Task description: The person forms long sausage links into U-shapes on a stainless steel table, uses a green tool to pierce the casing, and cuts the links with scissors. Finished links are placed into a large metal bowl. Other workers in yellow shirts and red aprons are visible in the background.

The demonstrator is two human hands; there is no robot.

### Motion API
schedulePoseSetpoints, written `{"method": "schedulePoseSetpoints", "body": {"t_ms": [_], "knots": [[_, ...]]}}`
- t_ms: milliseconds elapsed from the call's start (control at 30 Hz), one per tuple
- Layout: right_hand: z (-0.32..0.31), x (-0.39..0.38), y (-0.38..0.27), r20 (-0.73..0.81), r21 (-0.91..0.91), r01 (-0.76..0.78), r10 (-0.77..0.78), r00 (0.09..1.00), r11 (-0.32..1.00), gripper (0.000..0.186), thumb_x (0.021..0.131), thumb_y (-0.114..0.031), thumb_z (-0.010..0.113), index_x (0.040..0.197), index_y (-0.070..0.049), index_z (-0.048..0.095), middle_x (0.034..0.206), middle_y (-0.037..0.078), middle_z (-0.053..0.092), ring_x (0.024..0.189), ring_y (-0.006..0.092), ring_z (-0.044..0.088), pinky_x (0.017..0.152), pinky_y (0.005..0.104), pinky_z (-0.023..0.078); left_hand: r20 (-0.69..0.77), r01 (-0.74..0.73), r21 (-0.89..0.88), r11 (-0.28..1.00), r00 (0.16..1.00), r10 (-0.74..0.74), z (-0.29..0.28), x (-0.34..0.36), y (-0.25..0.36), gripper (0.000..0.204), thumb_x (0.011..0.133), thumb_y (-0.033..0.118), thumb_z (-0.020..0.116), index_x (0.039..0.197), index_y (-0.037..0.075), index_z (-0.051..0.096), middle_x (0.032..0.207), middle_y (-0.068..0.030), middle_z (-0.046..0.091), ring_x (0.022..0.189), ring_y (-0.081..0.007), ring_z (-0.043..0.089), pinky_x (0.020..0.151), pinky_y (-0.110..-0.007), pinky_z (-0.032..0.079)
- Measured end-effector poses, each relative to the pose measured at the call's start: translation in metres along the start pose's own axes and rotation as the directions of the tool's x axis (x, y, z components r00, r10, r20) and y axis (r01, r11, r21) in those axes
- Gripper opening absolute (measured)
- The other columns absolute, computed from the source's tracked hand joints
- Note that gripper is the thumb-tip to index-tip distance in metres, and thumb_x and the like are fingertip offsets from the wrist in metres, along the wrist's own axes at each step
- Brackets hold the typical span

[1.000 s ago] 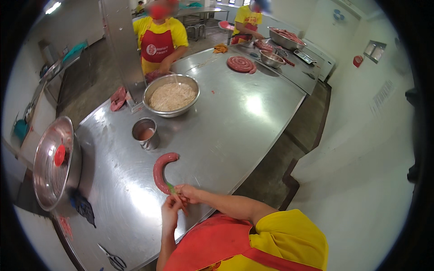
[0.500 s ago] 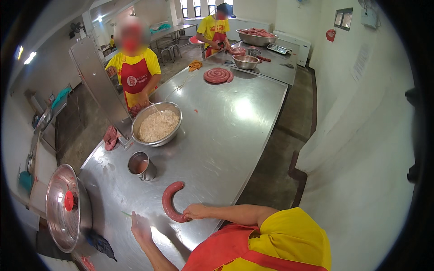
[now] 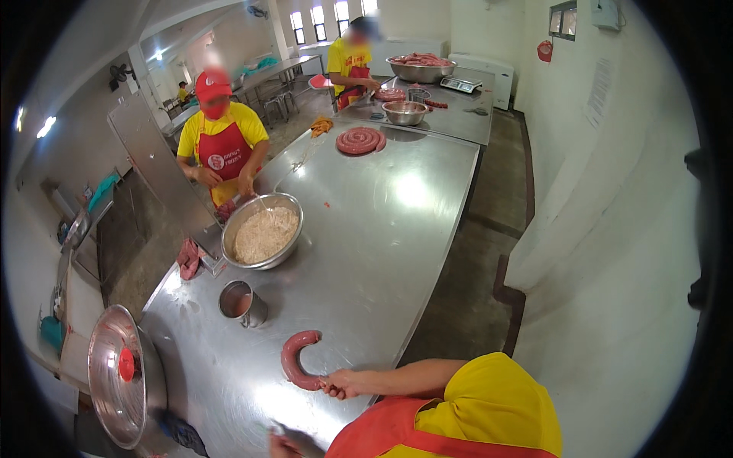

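A curved pink sausage point(image 3: 292, 359) lies on the steel table point(image 3: 382, 252). My right hand point(image 3: 340, 384) is closed on its lower end. My left hand point(image 3: 282, 444) is low at the bottom edge, apart from the sausage, partly cut off, blurred, with its fingers closed around a small pale thing that I cannot make out. Above the sausage stand a steel cup point(image 3: 254, 309) with pinkish liquid and a steel bowl point(image 3: 263, 233) of pale, stringy contents.
A large basin point(image 3: 122, 382) with a red piece inside stands left, beside a dark cloth point(image 3: 185, 433). A co-worker point(image 3: 225, 153) is across the table; another point(image 3: 347, 69) works farther back near a coiled sausage point(image 3: 359, 140) and more bowls. A wall point(image 3: 603, 229) runs along the right.
My left hand has left the sausage and moved down toward me, off to the left of it. My right hand stays on the sausage, which now sits lower in view. The camera has tilted up.
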State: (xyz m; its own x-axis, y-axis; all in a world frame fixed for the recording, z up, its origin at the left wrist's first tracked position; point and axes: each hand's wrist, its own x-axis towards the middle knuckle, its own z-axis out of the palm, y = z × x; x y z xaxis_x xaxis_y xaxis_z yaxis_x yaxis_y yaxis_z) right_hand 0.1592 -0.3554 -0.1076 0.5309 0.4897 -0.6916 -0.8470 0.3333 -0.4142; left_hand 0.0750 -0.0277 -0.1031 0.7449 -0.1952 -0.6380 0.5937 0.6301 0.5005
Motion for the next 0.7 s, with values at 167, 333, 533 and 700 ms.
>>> {"method": "schedulePoseSetpoints", "body": {"t_ms": [167,333,533,700], "knots": [[-0.012,-0.012,0.001,-0.093,-0.705,0.259,-0.449,0.889,0.66,0.023,0.102,-0.03,0.053,0.097,-0.009,0.063,0.095,0.008,0.071,0.076,0.0243,0.067,0.06,0.0368,0.051,0.037,-0.025,0.677,0.735,0.999,0.0,0.098,-0.013,-0.071,0.039,0.103,0.03,0.059,0.128,0.002,0.059,0.078,-0.006,0.062,0.066,-0.015,0.058,0.061,-0.028,0.047],[-0.039,-0.033,-0.009,0.307,-0.947,0.259,-0.767,0.563,-0.189,0.013,0.089,-0.018,0.061,0.094,-0.007,0.067,0.101,0.007,0.069,0.094,0.0305,0.064,0.081,0.0424,0.053,0.268,-0.564,0.739,0.37,0.749,0.606,0.201,0.017,-0.039,0.029,0.099,0.016,0.061,0.117,-0.006,0.07,0.078,-0.0041,0.065,0.067,-0.0136,0.055,0.065,-0.029,0.047],[-0.037,-0.043,-0.035,0.601,-0.747,0.48,-0.776,0.19,-0.461,0.006,0.085,-0.009,0.061,0.085,-0.007,0.067,0.104,0.008,0.064,0.106,0.0301,0.055,0.091,0.0399,0.048,0.14,-0.163,0.987,0.009,0.87,0.472,0.222,0.046,-0.029,0.025,0.091,0.005,0.07,0.114,-0.002,0.075,0.095,-0.0146,0.074,0.089,-0.0203,0.068,0.081,-0.034,0.053],[-0.038,-0.06,-0.054,0.364,-0.798,0.603,-0.786,0.5,0.014,0.013,0.086,-0.01,0.06,0.079,-0.004,0.069,0.11,0.009,0.062,0.11,0.033,0.053,0.092,0.0406,0.046,0.266,-0.518,0.758,0.396,0.8,0.538,0.249,0.055,-0.077,0.029,0.095,0.004,0.066,0.123,-0.002,0.07,0.097,-0.0119,0.074,0.084,-0.0161,0.065,0.077,-0.031,0.052]]}}
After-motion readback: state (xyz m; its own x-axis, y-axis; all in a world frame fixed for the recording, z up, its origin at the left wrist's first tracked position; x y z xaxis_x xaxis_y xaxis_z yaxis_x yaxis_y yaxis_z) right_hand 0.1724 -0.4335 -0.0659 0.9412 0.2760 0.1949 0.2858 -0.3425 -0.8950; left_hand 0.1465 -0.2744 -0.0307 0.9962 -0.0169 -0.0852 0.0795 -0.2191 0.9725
